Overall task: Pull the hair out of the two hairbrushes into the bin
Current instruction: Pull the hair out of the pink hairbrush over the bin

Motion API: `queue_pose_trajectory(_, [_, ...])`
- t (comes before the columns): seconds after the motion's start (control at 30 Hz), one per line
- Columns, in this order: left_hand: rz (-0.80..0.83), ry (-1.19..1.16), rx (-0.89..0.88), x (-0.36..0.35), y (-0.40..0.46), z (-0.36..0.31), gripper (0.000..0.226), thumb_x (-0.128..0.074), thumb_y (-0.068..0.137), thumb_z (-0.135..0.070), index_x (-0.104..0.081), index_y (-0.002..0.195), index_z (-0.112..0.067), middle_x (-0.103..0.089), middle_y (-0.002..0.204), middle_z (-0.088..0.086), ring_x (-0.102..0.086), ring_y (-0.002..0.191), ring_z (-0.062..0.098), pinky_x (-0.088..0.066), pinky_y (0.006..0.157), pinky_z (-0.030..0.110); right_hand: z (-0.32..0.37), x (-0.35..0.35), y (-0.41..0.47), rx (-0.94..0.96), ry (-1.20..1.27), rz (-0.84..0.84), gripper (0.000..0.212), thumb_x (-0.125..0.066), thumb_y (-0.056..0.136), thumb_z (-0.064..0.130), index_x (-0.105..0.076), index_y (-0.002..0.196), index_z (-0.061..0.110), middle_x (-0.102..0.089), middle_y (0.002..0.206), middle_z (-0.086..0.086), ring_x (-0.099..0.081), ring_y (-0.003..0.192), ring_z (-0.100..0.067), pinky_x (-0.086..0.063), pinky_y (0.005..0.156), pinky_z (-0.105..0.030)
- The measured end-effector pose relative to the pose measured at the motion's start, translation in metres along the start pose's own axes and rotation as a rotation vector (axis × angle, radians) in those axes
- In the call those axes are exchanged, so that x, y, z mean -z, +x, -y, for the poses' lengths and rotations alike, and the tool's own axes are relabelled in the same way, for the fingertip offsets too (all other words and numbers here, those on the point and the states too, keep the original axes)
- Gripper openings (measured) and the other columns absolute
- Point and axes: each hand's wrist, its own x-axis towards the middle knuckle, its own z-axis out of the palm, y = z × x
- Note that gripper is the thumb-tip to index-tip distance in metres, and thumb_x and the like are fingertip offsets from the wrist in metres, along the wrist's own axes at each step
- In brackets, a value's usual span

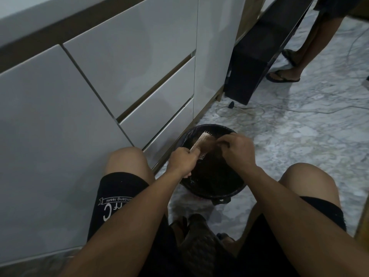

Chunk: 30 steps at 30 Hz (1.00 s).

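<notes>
Head view: a person squats on the marble floor (289, 136), knees spread, both arms reaching forward over a black bin (211, 193).
Bin: round, dark inside, standing on the floor between the person's knees and just beside the base of the white cabinet (99, 86).
Hairbrush: a pale wooden hairbrush (201, 141) hangs over the bin's mouth, tilted, its head pointing toward the far rim; light pins show at its far tip and near the handle end.
Left hand: the left hand (182, 161) has its grip closed round the brush handle, fingers curled, above the bin's cabinet-side rim.
Right hand: the right hand (238, 149) is over the middle of the bin, its fingertips bent in at the face of the brush; its grip looks pinched on a dark tuft of hair (216, 151), though the strands blur into the bin's dark inside.
Second brush: I cannot tell where it is from here.
Cabinet: glossy white doors and drawers run along the bin's left side.
Beyond the bin: a tangle of thin cable (245, 110) and a small black plug lie on the floor, next to a dark panel (257, 62) leaning by the cabinet's end.
Far from the bin: another person's legs in sandals (283, 75) stand on the floor at the upper right.
Near the bin: a woven dark sandal (199, 238) sits under the squatting person.
</notes>
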Motion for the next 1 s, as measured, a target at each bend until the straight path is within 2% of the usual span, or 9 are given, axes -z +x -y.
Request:
queue_pose_trajectory(0.2, [-0.018, 0.028, -0.029, -0.001, 0.0, -0.001, 0.045, -0.052, 0.095, -0.044, -0.062, 0.071, -0.008, -0.063, 0.059, 0.009, -0.055, 0.037, 0.017, -0.04, 0.039, 0.022, 0.004, 0.003, -0.001, -0.137, 0.003, 0.076, 0.021, -0.058, 0.085, 0.018, -0.077, 0.093, 0.024, -0.074, 0.093, -0.001, -0.066, 0.085, -0.024, -0.054, 0.076, -0.041])
queue_pose_trajectory(0.3, [-0.056, 0.066, -0.046, -0.001, 0.002, 0.0, 0.046, -0.051, 0.094, -0.048, -0.061, 0.068, -0.011, -0.065, 0.062, 0.009, -0.063, 0.05, 0.025, -0.054, 0.05, 0.032, 0.001, 0.006, -0.001, -0.2, 0.006, 0.189, 0.024, -0.059, 0.08, 0.012, -0.076, 0.092, 0.024, -0.074, 0.096, 0.0, -0.066, 0.087, -0.023, -0.056, 0.076, -0.039])
queue_pose_trajectory(0.4, [-0.138, 0.097, -0.044, 0.002, 0.003, -0.002, 0.048, -0.048, 0.091, -0.053, -0.062, 0.067, -0.014, -0.068, 0.067, 0.01, -0.069, 0.064, 0.031, -0.061, 0.066, 0.046, 0.005, 0.009, -0.001, -0.242, 0.002, 0.176, 0.026, -0.059, 0.079, 0.01, -0.076, 0.092, 0.024, -0.075, 0.095, 0.003, -0.066, 0.087, -0.021, -0.056, 0.076, -0.036])
queue_pose_trajectory(0.6, [-0.149, 0.14, -0.094, 0.007, -0.002, -0.004, 0.045, -0.052, 0.092, -0.052, -0.054, 0.062, -0.019, -0.061, 0.063, 0.004, -0.066, 0.065, 0.029, -0.059, 0.067, 0.045, -0.004, 0.006, 0.001, -0.188, 0.145, 0.245, 0.023, -0.069, 0.078, 0.015, -0.072, 0.1, 0.021, -0.068, 0.107, -0.001, -0.063, 0.097, -0.019, -0.048, 0.08, -0.028])
queue_pose_trajectory(0.7, [-0.107, 0.147, -0.113, 0.005, -0.002, -0.003, 0.048, -0.053, 0.091, -0.053, -0.059, 0.066, -0.013, -0.063, 0.065, 0.007, -0.067, 0.064, 0.029, -0.06, 0.067, 0.049, 0.0, 0.006, -0.002, -0.147, 0.278, 0.317, 0.06, -0.081, 0.071, 0.025, -0.055, 0.125, 0.024, -0.054, 0.129, 0.0, -0.054, 0.112, -0.015, -0.045, 0.09, -0.027])
queue_pose_trajectory(0.8, [-0.066, 0.152, -0.139, 0.001, -0.004, -0.005, 0.047, -0.055, 0.09, -0.053, -0.062, 0.068, -0.011, -0.066, 0.066, 0.01, -0.067, 0.062, 0.03, -0.06, 0.066, 0.051, 0.005, 0.005, -0.007, -0.077, 0.285, 0.389, 0.082, -0.08, 0.072, 0.02, -0.039, 0.143, 0.031, -0.036, 0.152, -0.003, -0.041, 0.133, -0.021, -0.039, 0.108, -0.037])
queue_pose_trajectory(0.87, [-0.048, 0.166, -0.142, 0.0, -0.006, -0.006, 0.047, -0.055, 0.089, -0.053, -0.062, 0.068, -0.012, -0.067, 0.066, 0.011, -0.067, 0.061, 0.031, -0.06, 0.064, 0.051, 0.008, 0.007, -0.008, -0.048, 0.248, 0.362, 0.07, -0.074, 0.078, 0.01, -0.048, 0.141, 0.027, -0.043, 0.149, -0.004, -0.042, 0.134, -0.021, -0.034, 0.107, -0.031])
queue_pose_trajectory(0.93, [-0.03, 0.182, -0.135, -0.001, -0.006, -0.006, 0.047, -0.054, 0.09, -0.052, -0.066, 0.073, -0.01, -0.067, 0.066, 0.012, -0.068, 0.061, 0.032, -0.06, 0.062, 0.049, 0.01, 0.012, -0.006, -0.007, 0.187, 0.237, 0.044, -0.067, 0.081, 0.004, -0.066, 0.123, 0.016, -0.064, 0.127, -0.006, -0.058, 0.118, -0.022, -0.04, 0.097, -0.025])
queue_pose_trajectory(1.0, [-0.025, 0.122, -0.104, 0.0, -0.004, -0.004, 0.05, -0.054, 0.092, -0.051, -0.067, 0.078, -0.005, -0.066, 0.067, 0.013, -0.065, 0.055, 0.029, -0.057, 0.053, 0.042, 0.011, 0.017, -0.005, -0.005, 0.143, 0.209, 0.024, -0.063, 0.085, 0.006, -0.074, 0.105, 0.011, -0.074, 0.106, -0.007, -0.066, 0.098, -0.023, -0.047, 0.088, -0.026])
